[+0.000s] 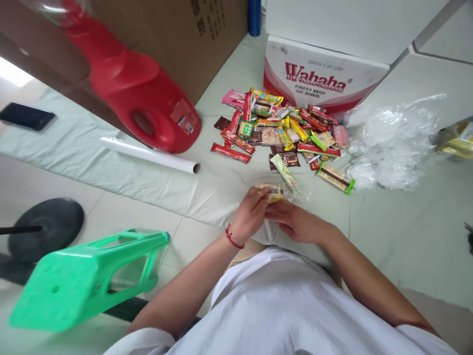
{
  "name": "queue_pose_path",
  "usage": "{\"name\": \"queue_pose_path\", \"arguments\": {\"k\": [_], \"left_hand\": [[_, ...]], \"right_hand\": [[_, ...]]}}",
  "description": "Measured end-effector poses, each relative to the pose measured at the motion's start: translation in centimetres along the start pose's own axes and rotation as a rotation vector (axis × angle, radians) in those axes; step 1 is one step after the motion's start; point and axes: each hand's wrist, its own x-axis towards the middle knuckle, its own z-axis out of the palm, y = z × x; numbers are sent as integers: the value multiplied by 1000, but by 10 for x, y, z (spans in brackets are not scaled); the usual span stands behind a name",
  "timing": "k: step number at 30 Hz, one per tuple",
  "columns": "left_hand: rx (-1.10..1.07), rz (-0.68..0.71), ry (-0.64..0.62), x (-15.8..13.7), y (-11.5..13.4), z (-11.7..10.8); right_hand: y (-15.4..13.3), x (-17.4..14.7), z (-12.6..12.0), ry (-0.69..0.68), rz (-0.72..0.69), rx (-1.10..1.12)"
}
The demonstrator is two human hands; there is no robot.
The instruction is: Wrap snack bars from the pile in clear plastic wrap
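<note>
Item, in hand: one small packet (276,193), yellow wrapper with a dark band, located at the near edge of the cloth-covered counter (388,231), in front of the snack heap.

Left hand (251,212): red bracelet (234,239) at the wrist; fingers bent over the left end of the packet, holding it. Right hand (295,219): fingers nearly straight, close together, against the packet's near edge; whether they grip it cannot be told.

Just beyond the hands: one pale green wafer packet (284,172), lying at a slant; crumpled clear film (305,195) beside it.

Heap of wrapped snacks (268,135): mixed red, yellow, brown and green wrappers, overlapping, before a white-and-red carton (321,74) lettered "Wahaha". One green-ended bar (335,177) lies at the heap's near right side.

Right of the heap: a mound of clear plastic bags (391,143); farther right, a yellow packet (460,140), blurred.

Left of the heap: one large red jug (162,93) with a handle opening, next to a brown cardboard box (218,54); one white roll (151,155) with an open end, lying near the jug; one dark phone (25,116), flat on the cloth.

On the floor, left: one green plastic stool (74,276); one round black base (46,227) with a rod.
</note>
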Motion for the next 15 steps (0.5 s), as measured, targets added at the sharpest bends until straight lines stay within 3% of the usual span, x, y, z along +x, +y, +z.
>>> {"name": "queue_pose_path", "arguments": {"k": [4,7,10,15], "left_hand": [[207,92,58,-4,-4,8],[414,186,75,-10,-6,21],[608,238,105,-15,-6,36],[646,351,89,-27,-4,43]], "right_hand": [[-23,-14,-20,-23,24,146],[-32,-13,-44,178,133,187],[-15,5,-54,377,164,27],[35,29,-25,260,152,-16]]}}
